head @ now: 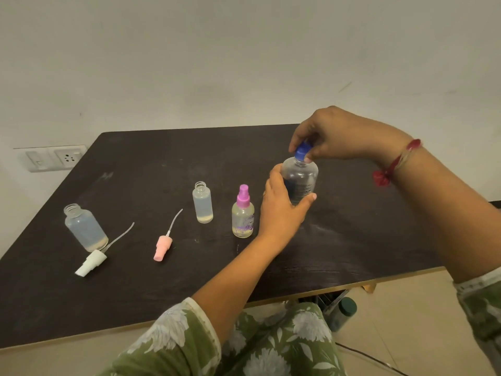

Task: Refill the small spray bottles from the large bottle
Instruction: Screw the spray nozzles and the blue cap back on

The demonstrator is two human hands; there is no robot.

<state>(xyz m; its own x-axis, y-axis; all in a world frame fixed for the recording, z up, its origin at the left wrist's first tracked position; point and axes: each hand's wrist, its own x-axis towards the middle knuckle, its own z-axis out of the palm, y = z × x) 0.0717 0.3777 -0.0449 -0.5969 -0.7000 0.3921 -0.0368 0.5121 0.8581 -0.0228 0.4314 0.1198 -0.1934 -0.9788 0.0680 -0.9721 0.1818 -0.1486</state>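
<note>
The large clear bottle (301, 177) stands at the right of the dark table (162, 164). My left hand (282, 207) grips its body, and my right hand (333, 134) pinches its blue cap (301, 151) from above. Left of it stands a small bottle with a purple spray top (243, 213). An uncapped small bottle (202, 202) stands in the middle, and a second uncapped one (84, 227) stands at the left; both hold a little liquid. A pink spray head (163, 246) and a white spray head (92, 263) lie on the table with their tubes.
The table's near edge (352, 284) runs diagonally above my lap. A dark-capped container (343, 313) sits on the floor under the table's right end. A wall socket (54, 157) is on the wall at the left.
</note>
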